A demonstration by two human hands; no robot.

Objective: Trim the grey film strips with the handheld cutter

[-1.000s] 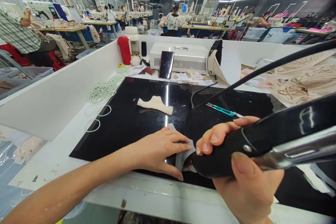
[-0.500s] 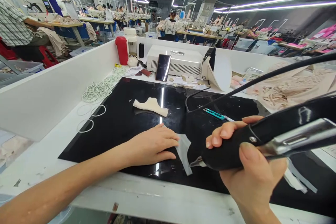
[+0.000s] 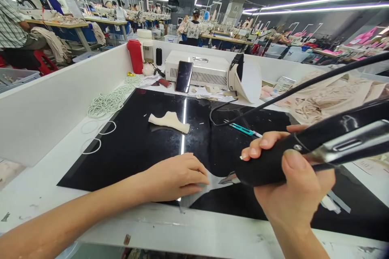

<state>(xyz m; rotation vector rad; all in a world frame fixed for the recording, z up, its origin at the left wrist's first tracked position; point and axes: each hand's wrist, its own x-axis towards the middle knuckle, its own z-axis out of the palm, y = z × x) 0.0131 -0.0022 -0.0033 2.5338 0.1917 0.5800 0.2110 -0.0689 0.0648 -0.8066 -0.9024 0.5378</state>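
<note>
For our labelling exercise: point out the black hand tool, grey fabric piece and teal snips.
black hand tool (image 3: 267, 166): head view, on its grip.
grey fabric piece (image 3: 213, 185): head view, bare part near the tip.
teal snips (image 3: 241, 129): head view, on the handle.

Left hand (image 3: 179, 176) lies flat, palm down; right hand (image 3: 291, 186) curls in a closed grip.

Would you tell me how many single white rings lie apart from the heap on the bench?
3. Two rings lie side by side left of the black mat, one farther left, one nearer it; the third lies nearer the person. Others may hide in the heap.
</note>
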